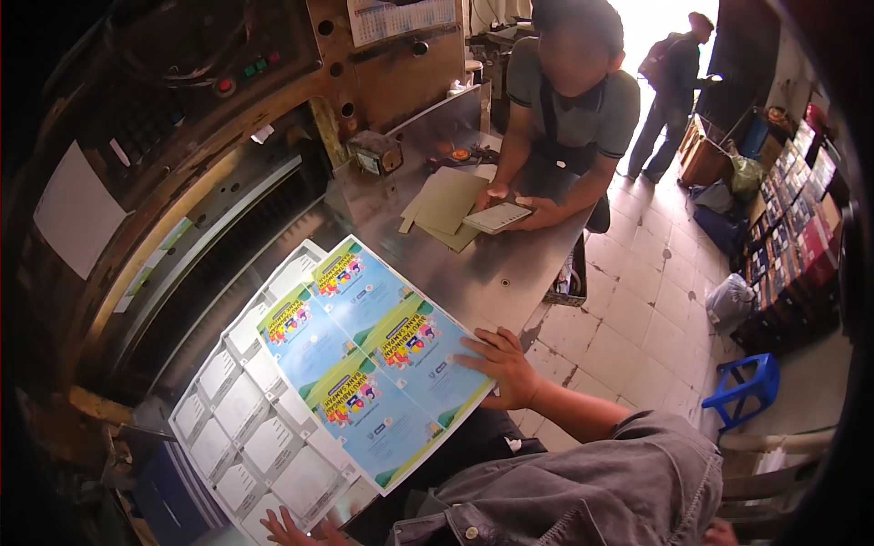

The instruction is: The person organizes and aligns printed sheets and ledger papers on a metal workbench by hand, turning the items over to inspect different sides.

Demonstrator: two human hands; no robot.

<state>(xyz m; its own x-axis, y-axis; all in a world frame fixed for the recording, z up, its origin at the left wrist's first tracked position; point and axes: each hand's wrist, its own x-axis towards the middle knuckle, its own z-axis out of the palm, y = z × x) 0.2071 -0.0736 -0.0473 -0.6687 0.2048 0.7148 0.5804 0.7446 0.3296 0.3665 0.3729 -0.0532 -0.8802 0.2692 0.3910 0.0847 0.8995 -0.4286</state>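
A large printed sheet (pixel 341 400) with several blue, green and yellow cartoon panels lies at a slant in front of me. Under its left side is a white sheet (pixel 238 409) with a grid of grey-edged blank boxes. My right hand (pixel 503 366) rests at the colour sheet's right edge, fingers spread over its margin; whether the thumb is beneath cannot be seen. Down at the lower edge of the view, my left hand (pixel 293 531) touches or hovers by the white sheet's near end, fingers apart. Its palm is partly cut off.
A machine with a dark slot (pixel 273 196) stands left. Across the metal table (pixel 510 273) a person (pixel 578 100) holds a pale flat rectangle (pixel 497 217) beside brown cardboard pieces (pixel 448 202). Right are a blue stool (pixel 742 391) and stacked goods (pixel 792 237); another person (pixel 672 91) stands at the doorway.
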